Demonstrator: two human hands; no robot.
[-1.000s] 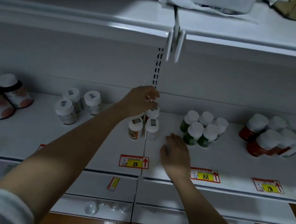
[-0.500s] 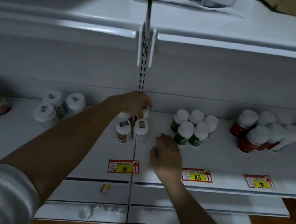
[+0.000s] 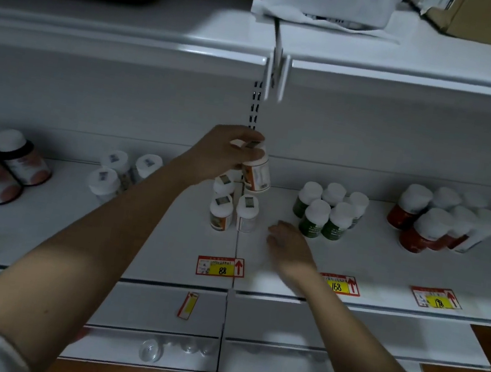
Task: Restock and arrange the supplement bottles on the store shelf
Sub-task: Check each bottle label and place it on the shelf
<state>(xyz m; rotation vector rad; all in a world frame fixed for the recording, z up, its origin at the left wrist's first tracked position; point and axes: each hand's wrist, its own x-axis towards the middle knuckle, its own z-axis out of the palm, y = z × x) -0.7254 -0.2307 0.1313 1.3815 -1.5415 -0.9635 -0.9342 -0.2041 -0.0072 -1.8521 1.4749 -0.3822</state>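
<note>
The left hand (image 3: 223, 154) grips a white-capped plastic supplement bottle with an orange label (image 3: 257, 175) by its cap, fingers curled, holding it lifted above three matching white-capped bottles (image 3: 231, 207) standing on the white metal store shelf (image 3: 150, 235). The right hand (image 3: 290, 250) rests on the shelf, fingers loosely extended, near a cluster of green-labelled bottles (image 3: 328, 211).

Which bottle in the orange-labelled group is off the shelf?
The orange-labelled bottle gripped by its cap in the left hand, lifted behind the group; the other three stand on the shelf.
</note>
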